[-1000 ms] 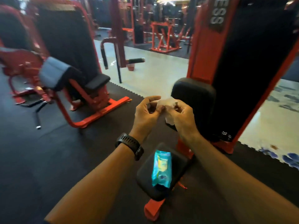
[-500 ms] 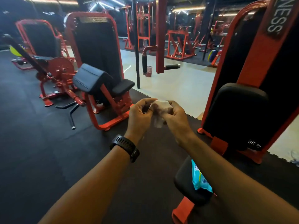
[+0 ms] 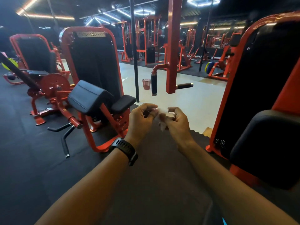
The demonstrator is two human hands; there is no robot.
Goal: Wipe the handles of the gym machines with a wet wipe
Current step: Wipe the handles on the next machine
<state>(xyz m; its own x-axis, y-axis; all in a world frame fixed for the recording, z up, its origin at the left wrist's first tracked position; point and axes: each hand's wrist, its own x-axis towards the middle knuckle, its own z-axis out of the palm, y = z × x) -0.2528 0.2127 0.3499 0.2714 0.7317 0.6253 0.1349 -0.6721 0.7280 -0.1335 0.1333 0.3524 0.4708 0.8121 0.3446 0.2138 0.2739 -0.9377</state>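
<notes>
While both of my hands are taken up with the wet wipe [image 3: 162, 111], I judge that the wiping has not begun. My left hand [image 3: 142, 118] pinches one end of it with curled fingers, and my right hand [image 3: 177, 123] pinches the other end. The wipe is stretched and crumpled between them at mid-view, though blur hides its exact folds.

What matters next is where the handles lie. Straight ahead, across the pale floor [image 3: 199, 104] and well apart from my hands, a red post [image 3: 172, 46] carries two black grips. The upright grip [image 3: 153, 83] hangs with its long axis vertical, roughly in line with my left hand. The side grip [image 3: 184, 86] sticks out level toward the right, more in line with my right hand. Neither hand is clearly nearer.

A low curl handle [image 3: 65, 143] lies off to my left near the floor, on the left hand's side. For the post I would walk forward first, then wrap the wipe around a grip and rub along its length.
</notes>
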